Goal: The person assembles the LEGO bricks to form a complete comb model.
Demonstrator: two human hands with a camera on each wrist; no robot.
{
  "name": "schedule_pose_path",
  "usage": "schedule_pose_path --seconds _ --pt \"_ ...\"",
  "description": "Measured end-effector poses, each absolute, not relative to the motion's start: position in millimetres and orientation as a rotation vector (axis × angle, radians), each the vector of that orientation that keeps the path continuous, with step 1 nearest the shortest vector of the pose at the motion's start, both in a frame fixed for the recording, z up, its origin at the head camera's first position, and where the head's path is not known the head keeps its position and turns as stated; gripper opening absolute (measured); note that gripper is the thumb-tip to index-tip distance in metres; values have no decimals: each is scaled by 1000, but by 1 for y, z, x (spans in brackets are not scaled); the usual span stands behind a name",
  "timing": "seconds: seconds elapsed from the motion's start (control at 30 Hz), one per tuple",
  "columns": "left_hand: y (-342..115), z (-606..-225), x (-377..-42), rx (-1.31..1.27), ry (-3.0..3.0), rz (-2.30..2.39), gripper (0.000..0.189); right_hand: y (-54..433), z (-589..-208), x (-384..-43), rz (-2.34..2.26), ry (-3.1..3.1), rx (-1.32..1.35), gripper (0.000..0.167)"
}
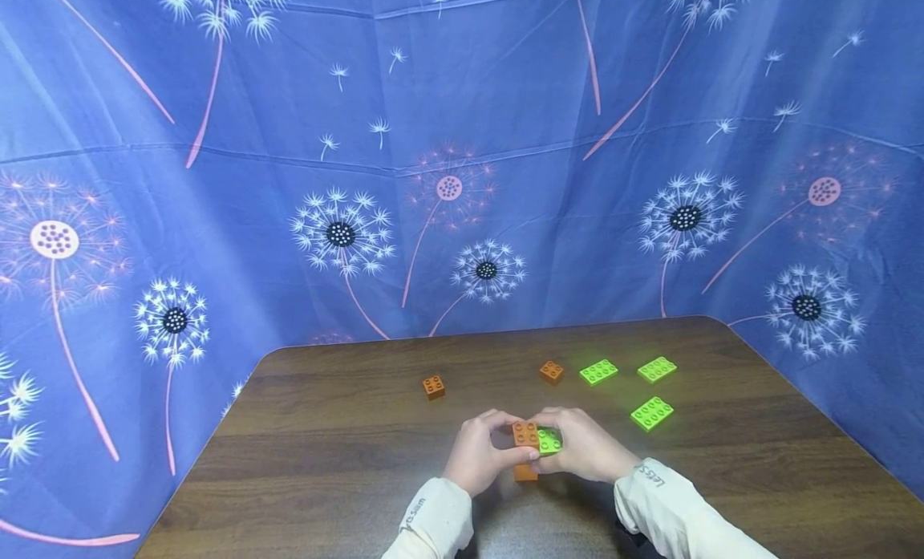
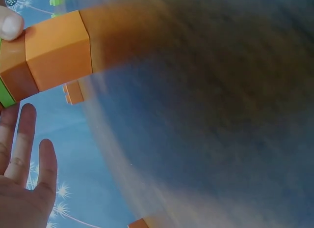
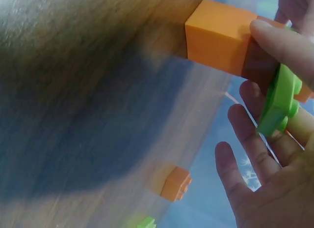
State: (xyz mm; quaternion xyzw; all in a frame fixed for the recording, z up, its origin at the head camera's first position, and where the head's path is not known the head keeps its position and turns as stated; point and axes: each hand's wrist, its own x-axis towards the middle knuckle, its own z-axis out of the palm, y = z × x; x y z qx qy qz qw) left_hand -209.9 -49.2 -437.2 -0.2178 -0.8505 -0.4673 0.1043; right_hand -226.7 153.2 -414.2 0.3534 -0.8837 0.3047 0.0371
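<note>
In the head view a small stack stands on the table between both hands. At its bottom is a plain-sided orange block (image 2: 59, 48), with a darker orange brick (image 3: 260, 58) above it. A lime green studded brick (image 1: 550, 441) juts out to the right over these. Beside the green studs, an orange four-stud brick (image 1: 525, 433) sits at the top. My left hand (image 1: 482, 455) pinches that orange brick between thumb and index finger, its other fingers stretched out. My right hand (image 1: 588, 447) grips the green brick from the right, thumb in front; its lower fingers are extended.
Behind the hands lie two loose orange bricks (image 1: 433, 386), one left and one near the middle. Three lime green bricks (image 1: 653, 414) lie farther right. The brown wooden table (image 1: 325, 463) ends at a blue dandelion-print cloth (image 1: 549, 222).
</note>
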Motion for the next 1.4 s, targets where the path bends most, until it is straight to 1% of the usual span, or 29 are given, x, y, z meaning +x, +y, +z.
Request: schedule_pose_path --seconds 0.23,0.57,0.87,1.07,1.4 --pt "-49 -434 -208 -602 -2538 -1457 38 165 -408 -224 937 -2783 1032 52" --pt "-49 -434 -205 -558 -2549 -1461 40 191 -407 -223 913 -2800 939 55" --pt "-48 -437 -206 -532 -2553 -1489 39 222 -408 -223 941 -2809 850 49" --pt "-47 -435 -205 -543 -2538 -1513 39 245 -408 -225 896 -2791 747 43" --pt "-47 -435 -206 -545 -2545 -1517 37 279 -408 -234 848 -2820 597 44"
